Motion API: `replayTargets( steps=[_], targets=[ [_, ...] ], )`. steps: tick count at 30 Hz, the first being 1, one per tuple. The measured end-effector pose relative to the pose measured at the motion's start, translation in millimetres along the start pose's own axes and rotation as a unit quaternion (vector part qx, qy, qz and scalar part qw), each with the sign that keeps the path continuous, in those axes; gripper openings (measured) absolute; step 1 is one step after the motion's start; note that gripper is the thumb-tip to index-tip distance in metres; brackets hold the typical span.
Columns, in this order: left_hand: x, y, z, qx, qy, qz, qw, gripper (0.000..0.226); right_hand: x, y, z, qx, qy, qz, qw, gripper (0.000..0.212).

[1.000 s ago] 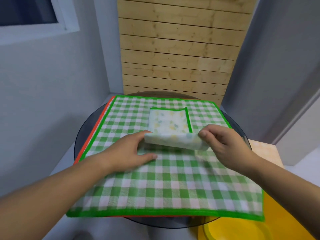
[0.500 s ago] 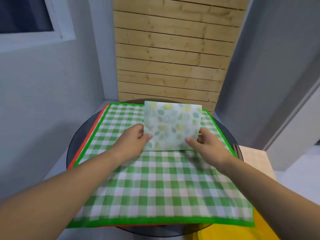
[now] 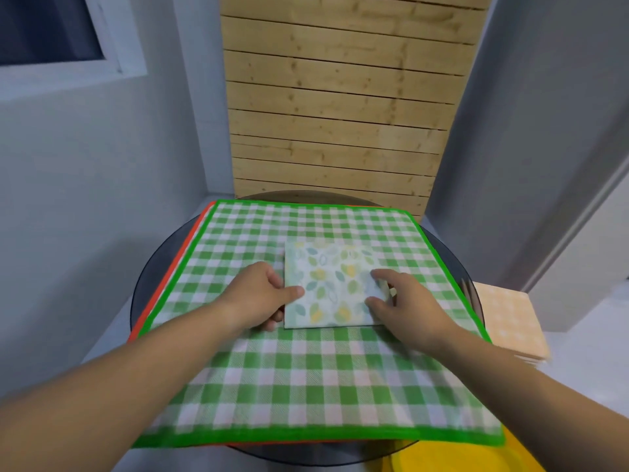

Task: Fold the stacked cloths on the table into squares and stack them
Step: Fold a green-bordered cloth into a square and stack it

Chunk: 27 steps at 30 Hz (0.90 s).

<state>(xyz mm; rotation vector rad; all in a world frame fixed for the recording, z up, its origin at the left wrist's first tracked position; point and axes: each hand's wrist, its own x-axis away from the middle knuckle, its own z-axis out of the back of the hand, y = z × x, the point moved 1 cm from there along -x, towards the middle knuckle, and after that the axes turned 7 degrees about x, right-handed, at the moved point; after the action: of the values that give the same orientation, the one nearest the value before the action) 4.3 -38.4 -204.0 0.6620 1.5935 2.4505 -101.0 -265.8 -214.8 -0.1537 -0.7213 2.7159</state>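
Note:
A small folded square cloth with a pale leaf print lies on the big green-checked cloth, which is spread over a round dark glass table. An orange-edged cloth peeks out under the checked one on the left. My left hand pinches the square's left edge, thumb on top, fingers under it. My right hand holds the square's right side, thumb and fingers curled onto its edge.
A folded pale orange cloth sits on a surface to the right of the table. A yellow object shows at the bottom right. A wooden slat panel and grey walls stand close behind.
The folded square was flipped over, held up off the table, then brought down flat onto the checked cloth nearer me. Both hands came down with it.

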Motion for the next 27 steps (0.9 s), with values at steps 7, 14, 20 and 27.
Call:
replayTargets(
  steps=[7, 14, 20, 27],
  targets=[
    [13, -7, -21, -0.253, 0.062, -0.162, 0.952, 0.039, 5, -5, -12, 0.152, 0.005, -0.005, 0.988, 0.068],
    [23, -18, -46, -0.383, -0.048, -0.143, 0.911, 0.063, 17, -17, -29, 0.174, 0.021, 0.002, 0.984, 0.075],
    [17, -16, -40, -0.37, -0.056, -0.134, 0.918, 0.062, 16, -12, -26, 0.164, 0.017, 0.003, 0.986, 0.076],
    [11, -17, -22, -0.339, -0.089, -0.137, 0.926, 0.054, 11, 15, -9, 0.1, 0.005, 0.024, 0.995, 0.055]
  ],
)
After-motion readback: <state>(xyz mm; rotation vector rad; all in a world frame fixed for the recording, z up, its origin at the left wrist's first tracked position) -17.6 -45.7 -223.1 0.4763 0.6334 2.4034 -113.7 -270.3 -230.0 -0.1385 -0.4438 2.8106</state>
